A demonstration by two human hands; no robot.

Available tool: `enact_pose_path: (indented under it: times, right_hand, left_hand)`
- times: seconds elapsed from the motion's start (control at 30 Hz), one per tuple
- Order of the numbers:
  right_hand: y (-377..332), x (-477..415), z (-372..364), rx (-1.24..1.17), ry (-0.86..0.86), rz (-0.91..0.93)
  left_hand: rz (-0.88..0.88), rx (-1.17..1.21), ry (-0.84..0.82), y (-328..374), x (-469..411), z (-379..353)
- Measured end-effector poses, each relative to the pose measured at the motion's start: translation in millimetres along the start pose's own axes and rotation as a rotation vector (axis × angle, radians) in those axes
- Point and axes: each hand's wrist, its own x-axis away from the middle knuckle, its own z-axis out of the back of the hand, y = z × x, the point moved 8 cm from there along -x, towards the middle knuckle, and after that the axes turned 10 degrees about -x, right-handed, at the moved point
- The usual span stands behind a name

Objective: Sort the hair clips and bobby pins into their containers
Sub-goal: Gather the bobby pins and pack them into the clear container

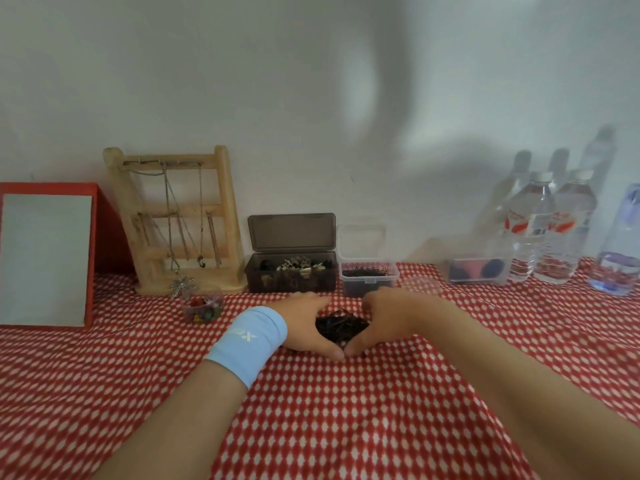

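Red cloth [346, 410] with white diamonds covers the whole table, and on it lies one dark pile [341, 325] of bobby pins, near the middle and just in front of the boxes. Two hands ring it. The left hand [304, 323], with one pale blue wristband [247, 342], curves round the pile's left side. The right hand [388, 320] curves round its right side. The two thumb tips meet on the near side, and the fingers bend in over the far side with a narrow gap between them, so the pile sits enclosed in the heart-shaped space between the palms. Whether the fingers press on the pins or only fence them in, I cannot tell.

Behind the hands stand two open boxes, side by side against the wall. One dark box [291, 275] has its lid upright and holds mixed clips. One clear box [369, 277], just right of it, holds a layer of dark pins. The fingertips lie close to the front edges of both.

To the left stand one small tub [202, 308] of coloured bits, one wooden stand [183, 220] hung with chains, and one red-framed mirror [45, 258] at the frame's left edge. To the right lie one flat clear case [476, 270], two red-labelled bottles [530, 230] and a third bottle [620, 254] at the right edge.

Bare cloth spreads between the forearms and towards the near edge, and on either side of the hands.
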Motion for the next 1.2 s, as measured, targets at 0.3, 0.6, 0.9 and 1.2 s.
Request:
enact_pose_path:
  times: [0.3, 0.6, 0.9, 1.2]
  right_hand:
    - [-3, 0, 12, -0.072, -0.005, 0.176]
    - [-16, -10, 20, -0.038, -0.087, 0.2]
    - [-36, -34, 11, 0.051, -0.062, 0.275]
    - [-32, -34, 8, 0.101, -0.045, 0.284]
  left_hand:
    - [-0.085, 0.073, 0.034, 15, -19, 7]
    - [-0.006, 0.111, -0.019, 7, -36, 18]
    - [0.01, 0.042, -0.041, -11, -36, 12]
    - [-0.054, 0.093, -0.055, -19, -40, 13]
